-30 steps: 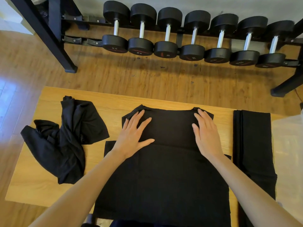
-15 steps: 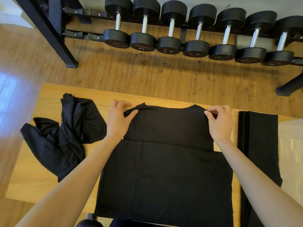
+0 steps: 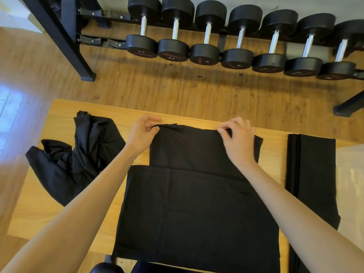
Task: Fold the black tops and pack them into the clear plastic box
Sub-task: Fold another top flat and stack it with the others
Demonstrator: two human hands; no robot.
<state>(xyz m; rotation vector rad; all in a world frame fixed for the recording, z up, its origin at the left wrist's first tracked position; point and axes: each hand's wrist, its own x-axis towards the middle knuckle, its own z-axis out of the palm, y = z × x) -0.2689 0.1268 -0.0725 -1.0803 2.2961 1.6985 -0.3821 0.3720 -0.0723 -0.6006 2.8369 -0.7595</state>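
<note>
We see no legible brand; the markings on the black dumbbells, racked on a black steel frame over the wood plank floor, are too small to read. On the pale wooden counter lies the flat black fabric top. Our left hand and right hand each pinch its far edge. A crumpled black top lies left, a folded black top right, beside the clear plastic box
</note>
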